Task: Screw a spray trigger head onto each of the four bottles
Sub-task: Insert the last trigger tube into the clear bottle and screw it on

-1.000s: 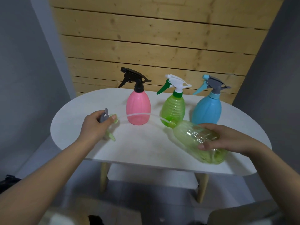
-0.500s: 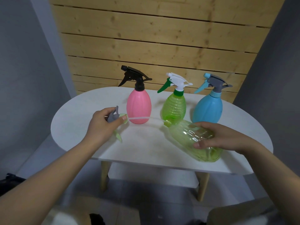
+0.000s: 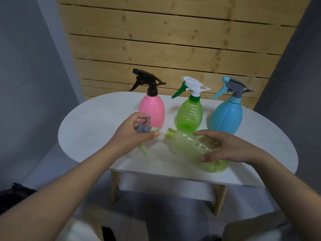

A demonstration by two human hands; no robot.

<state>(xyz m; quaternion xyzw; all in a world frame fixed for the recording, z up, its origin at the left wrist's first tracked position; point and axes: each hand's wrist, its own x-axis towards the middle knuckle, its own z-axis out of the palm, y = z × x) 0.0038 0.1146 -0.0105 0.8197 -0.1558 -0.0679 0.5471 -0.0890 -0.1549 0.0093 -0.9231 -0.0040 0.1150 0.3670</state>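
A clear pale-green bottle lies on its side on the white table, its open neck pointing left. My right hand grips its body. My left hand holds a grey and light-green trigger head, collar facing the bottle's neck a short gap away; its tube runs into the neck. Behind stand three upright bottles with heads on: a pink bottle with a black head, a green bottle with a white head, a blue bottle with a grey head.
A wooden slat wall rises behind the table. Grey walls close in on both sides. The table's near edge runs just below my hands, with light wooden legs and a lower shelf under it.
My left hand has carried the trigger head rightwards, feeding the tube into the lying bottle until the collar is near the neck. My right hand has kept hold of the bottle.
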